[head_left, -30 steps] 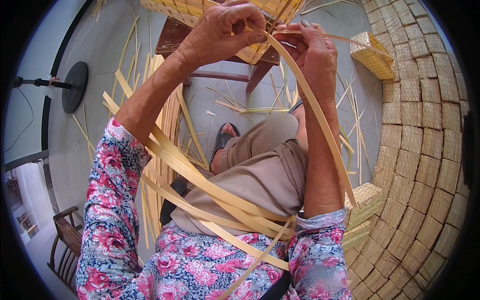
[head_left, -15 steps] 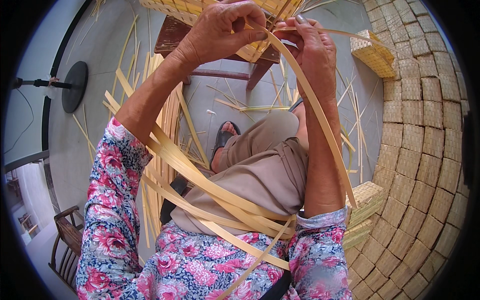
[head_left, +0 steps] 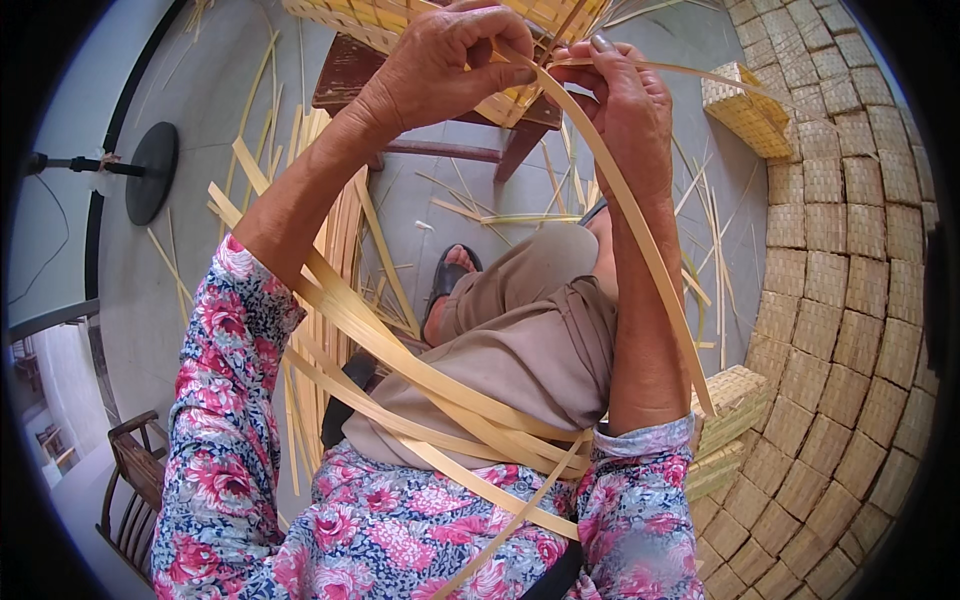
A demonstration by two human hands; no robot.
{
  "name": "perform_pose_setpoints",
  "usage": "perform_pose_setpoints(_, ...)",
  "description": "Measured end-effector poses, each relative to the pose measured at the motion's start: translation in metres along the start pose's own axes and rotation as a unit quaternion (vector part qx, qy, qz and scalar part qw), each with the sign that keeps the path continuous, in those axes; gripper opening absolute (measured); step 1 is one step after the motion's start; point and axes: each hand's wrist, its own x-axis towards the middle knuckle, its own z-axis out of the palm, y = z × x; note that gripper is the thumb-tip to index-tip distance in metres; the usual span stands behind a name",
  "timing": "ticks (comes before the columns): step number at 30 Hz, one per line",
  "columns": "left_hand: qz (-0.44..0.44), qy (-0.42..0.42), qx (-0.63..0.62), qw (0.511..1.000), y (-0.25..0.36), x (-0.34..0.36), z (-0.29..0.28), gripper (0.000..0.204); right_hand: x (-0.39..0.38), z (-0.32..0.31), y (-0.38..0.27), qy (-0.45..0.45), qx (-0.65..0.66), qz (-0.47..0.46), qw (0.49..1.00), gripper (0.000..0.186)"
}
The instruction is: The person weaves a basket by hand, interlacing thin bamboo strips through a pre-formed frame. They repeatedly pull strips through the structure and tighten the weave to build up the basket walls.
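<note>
At the top of the head view, a woven bamboo basket [head_left: 345,14] rests on a worn red-brown stool [head_left: 340,72]. My left hand [head_left: 445,62] is at its near side, thumb and fingers pinching a flat bamboo strip [head_left: 622,190]. That strip curves down over my right forearm, its free end near my sleeve. My right hand [head_left: 628,95] is close by on the right, pinching a thinner strip [head_left: 700,72] that runs out to the right. The hands partly hide the basket's near corner. More bamboo strips [head_left: 400,375] lie across my lap.
Rows of finished woven boxes [head_left: 830,290] line the right side. A single woven box [head_left: 745,110] and stacked ones [head_left: 730,405] stand before them. Loose strips [head_left: 490,215] litter the floor. At left are a round black stand base [head_left: 152,175] and a wooden chair [head_left: 135,460].
</note>
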Motion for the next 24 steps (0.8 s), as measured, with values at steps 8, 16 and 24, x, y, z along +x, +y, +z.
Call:
perform_pose_setpoints(8, 0.042, 0.017, 0.044, 0.998, -0.017, -0.006, 0.003, 0.016, -0.001, 0.000, -0.001, 0.029, 0.123, 0.067, 0.990, 0.028)
perform_pose_setpoints(16, 0.032, 0.020, 0.019, 0.999, -0.014, -0.004, 0.004, 0.014, -0.002, -0.008, 0.001, 0.053, 0.180, 0.110, 0.976, 0.030)
perform_pose_setpoints(24, -0.003, 0.060, -0.011, 0.998, -0.012, -0.005, 0.004, 0.015, -0.007, -0.014, 0.003, 0.059, 0.229, 0.170, 0.957, 0.029)
